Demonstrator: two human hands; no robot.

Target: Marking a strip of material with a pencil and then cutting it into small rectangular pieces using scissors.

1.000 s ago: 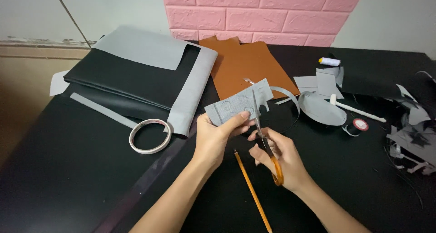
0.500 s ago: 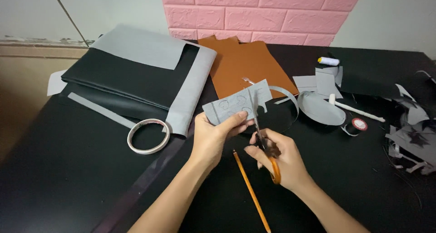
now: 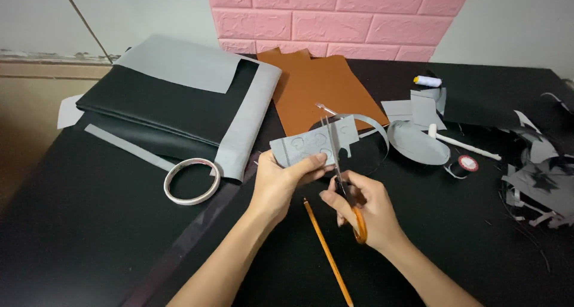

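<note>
Grey sheet under the blades

Grey sheet [image 3: 311, 147] pinched in left hand [image 3: 281, 181], held above the bench [image 3: 89, 223]. Right hand [image 3: 365, 208] grips orange-handled scissors [image 3: 341, 163]; blades point away, crossing the sheet's right part. Pencil [image 3: 326, 253] lies below.

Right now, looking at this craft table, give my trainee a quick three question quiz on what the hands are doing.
1. True or false: the right hand holds orange-handled scissors.
2. What does the left hand pinch? A) tape ring B) grey cut-out piece C) pencil
3. Which long thing lies on the table between the two forearms?

Key:
1. True.
2. B, the grey cut-out piece; the tape ring lies apart, to the left.
3. The pencil.
</note>
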